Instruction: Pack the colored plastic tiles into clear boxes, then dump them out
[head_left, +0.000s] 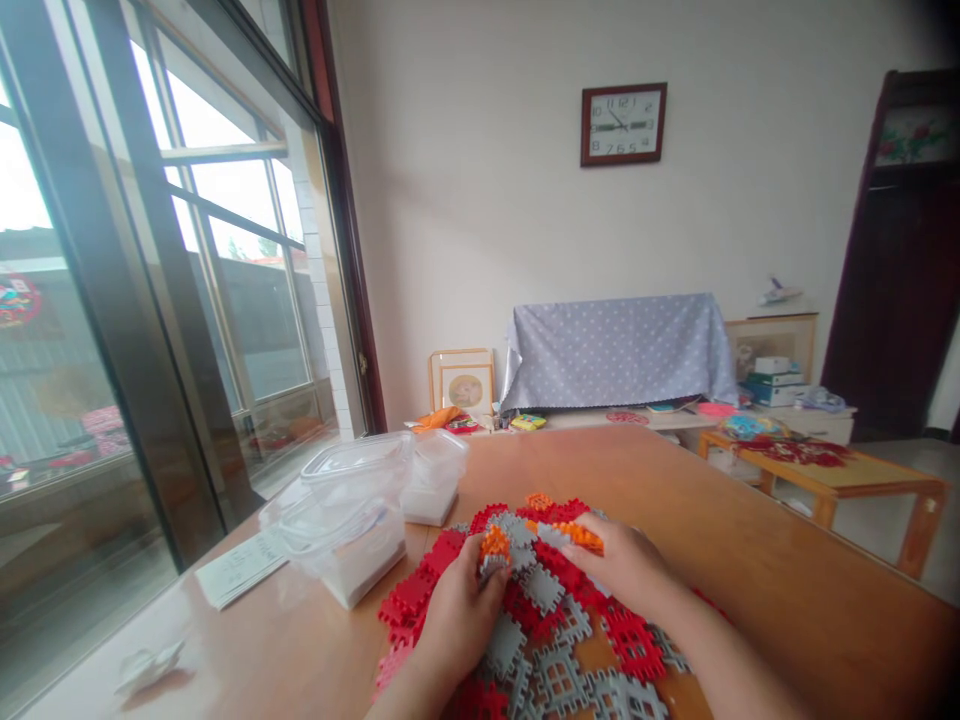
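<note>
A spread of red, grey and orange interlocking plastic tiles with notched edges (559,675) covers the near middle of the table. My left hand (461,610) is closed round a small orange tile (495,543), with a grey tile edge just beneath it. To its right, my right hand (619,560) reaches over the pile, fingers bent on another orange tile (587,537); a grey tile (551,535) lies by its fingertips. The two hands are apart. Some tiles are hidden under my hands and forearms.
Clear plastic tubs (360,540) stand left of the tiles on the wooden table (600,465). A paper sheet (241,568) and a crumpled white wrapper (150,668) lie farther left. Beyond the table are a cloth-covered object (619,350) and a low side table (862,480).
</note>
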